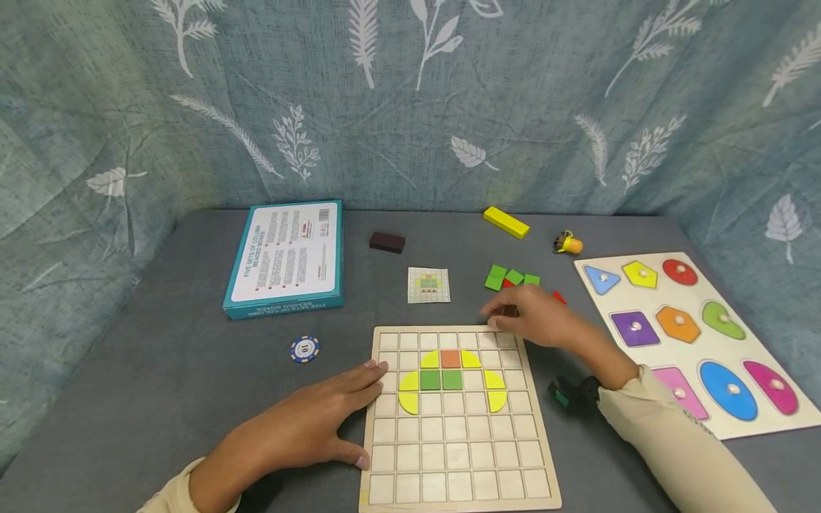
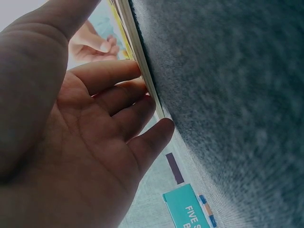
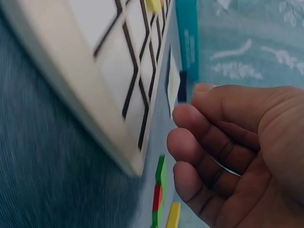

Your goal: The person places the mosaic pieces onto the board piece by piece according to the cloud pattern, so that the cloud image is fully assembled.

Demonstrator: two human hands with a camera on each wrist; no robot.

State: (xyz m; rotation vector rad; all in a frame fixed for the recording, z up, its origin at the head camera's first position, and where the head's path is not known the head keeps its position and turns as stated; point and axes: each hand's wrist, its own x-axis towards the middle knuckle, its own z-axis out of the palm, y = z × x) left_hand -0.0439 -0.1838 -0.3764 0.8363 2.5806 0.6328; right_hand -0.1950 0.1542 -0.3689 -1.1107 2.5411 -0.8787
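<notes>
A wooden grid board (image 1: 457,456) lies in front of me. Set in its upper cells are two green squares (image 1: 430,380), an orange square (image 1: 451,358) and several yellow quarter-round pieces (image 1: 497,401). My left hand (image 1: 308,413) rests against the board's left edge, fingertips touching the rim, thumb lower down. Over the board's upper right corner hovers my right hand (image 1: 535,313), its fingers loosely bent; the right wrist view shows nothing between them. Just beyond it lie loose green squares (image 1: 496,277) and red pieces (image 1: 508,283), partly hidden by the hand. A printed pattern card (image 1: 428,285) lies behind the board.
At the back left lies a teal box (image 1: 285,253), with a poker chip (image 1: 304,349) nearer me. A dark brown block (image 1: 388,242), a yellow block (image 1: 506,222) and a small toy figure (image 1: 568,243) lie farther back. A knobbed shape puzzle (image 1: 689,356) fills the right side.
</notes>
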